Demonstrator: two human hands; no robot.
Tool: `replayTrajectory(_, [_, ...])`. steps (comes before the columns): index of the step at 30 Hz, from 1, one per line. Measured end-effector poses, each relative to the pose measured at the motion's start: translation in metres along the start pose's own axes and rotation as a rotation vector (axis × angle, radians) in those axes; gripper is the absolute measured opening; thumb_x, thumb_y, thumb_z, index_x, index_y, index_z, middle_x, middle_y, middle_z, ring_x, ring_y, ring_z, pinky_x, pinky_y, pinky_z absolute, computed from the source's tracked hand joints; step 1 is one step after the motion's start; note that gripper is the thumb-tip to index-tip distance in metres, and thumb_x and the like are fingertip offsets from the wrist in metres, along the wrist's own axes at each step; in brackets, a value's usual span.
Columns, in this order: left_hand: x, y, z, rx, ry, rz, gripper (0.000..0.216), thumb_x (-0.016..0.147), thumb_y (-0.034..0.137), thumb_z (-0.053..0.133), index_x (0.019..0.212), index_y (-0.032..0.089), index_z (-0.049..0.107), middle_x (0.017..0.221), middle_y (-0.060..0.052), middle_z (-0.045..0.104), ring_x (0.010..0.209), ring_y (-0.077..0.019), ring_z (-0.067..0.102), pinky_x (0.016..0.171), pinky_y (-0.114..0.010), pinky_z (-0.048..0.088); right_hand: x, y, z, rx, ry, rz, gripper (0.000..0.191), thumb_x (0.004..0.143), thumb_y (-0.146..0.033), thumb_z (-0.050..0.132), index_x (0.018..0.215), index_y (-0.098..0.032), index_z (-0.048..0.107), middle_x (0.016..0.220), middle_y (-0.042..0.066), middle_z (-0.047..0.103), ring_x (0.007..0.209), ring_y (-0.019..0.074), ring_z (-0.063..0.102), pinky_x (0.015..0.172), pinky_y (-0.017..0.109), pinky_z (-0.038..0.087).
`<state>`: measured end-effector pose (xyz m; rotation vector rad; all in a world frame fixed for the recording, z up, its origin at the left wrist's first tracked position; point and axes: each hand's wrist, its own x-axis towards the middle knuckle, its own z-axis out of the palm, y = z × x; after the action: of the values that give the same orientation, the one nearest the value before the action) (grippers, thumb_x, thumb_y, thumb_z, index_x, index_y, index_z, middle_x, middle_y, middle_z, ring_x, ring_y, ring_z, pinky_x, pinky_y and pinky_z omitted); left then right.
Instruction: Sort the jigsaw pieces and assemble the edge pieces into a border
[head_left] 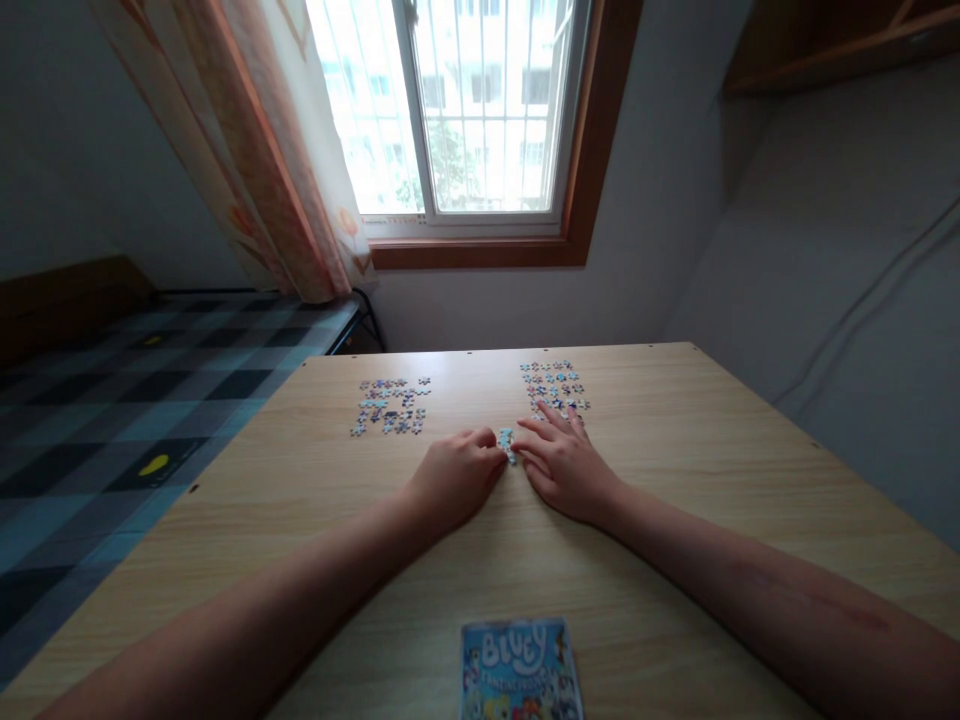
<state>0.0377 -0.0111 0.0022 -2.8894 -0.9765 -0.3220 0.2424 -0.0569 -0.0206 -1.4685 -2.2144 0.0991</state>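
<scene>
A small strip of joined jigsaw puzzle pieces (506, 438), pale blue-green, lies on the table between my hands. My left hand (459, 472) rests at its left side, fingers curled and pinched against the lower pieces; its fingertips are partly hidden. On the other side, my right hand (564, 462) lies palm down with fingers spread, the nearest fingertips touching or almost touching the strip. Its longer fingers reach over the front edge of the right group of loose puzzle pieces (553, 378). Another group of loose pieces (405, 392) lies to the left, in rough rows.
A blue box with "BLUEY" lettering (521, 670) lies at the near edge of the light wooden table (360, 640). Left of the table stands a bed with a checked cover (247, 350). Behind are a curtain (262, 150) and a barred window (487, 120).
</scene>
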Motion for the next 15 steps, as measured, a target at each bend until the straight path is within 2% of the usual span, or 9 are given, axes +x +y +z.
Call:
replayTrajectory(5, [0.0006,0.0028,-0.0047,0.049,-0.036,0.032,0.023,0.098,0.022,0.050,0.091,0.018,0.072,0.095,-0.008,0.069,0.084,-0.0192,0.064,0.067,-0.029,0.051,0.0000,0.0006,0.0009,0.004,-0.002,0.004,0.027,0.092,-0.021,0.054,0.112,-0.027,0.071,0.142,0.006,0.060,0.150,0.0360,0.029,0.117,0.073,0.015])
replayTrajectory(10, [0.0006,0.0014,-0.0025,0.033,-0.013,0.030,0.022,0.099,0.024,0.051,0.096,0.019,0.073,0.095,-0.007,0.069,0.084,-0.0194,0.063,0.068,-0.029,0.052,-0.0002,0.0007,0.0017,0.014,0.011,0.007,0.032,0.090,-0.020,0.056,0.118,-0.027,0.068,0.144,0.008,0.058,0.149,0.0355,0.030,0.117,0.073,0.016])
replayTrajectory(15, [-0.0001,-0.0004,-0.0001,-0.013,0.009,0.017,0.025,0.099,0.026,0.049,0.096,0.021,0.074,0.095,-0.007,0.069,0.086,-0.0210,0.064,0.069,-0.032,0.052,0.0000,-0.0001,0.0010,0.011,0.017,-0.004,0.026,0.090,-0.018,0.057,0.106,-0.028,0.074,0.144,0.005,0.060,0.148,0.0363,0.032,0.116,0.073,0.018])
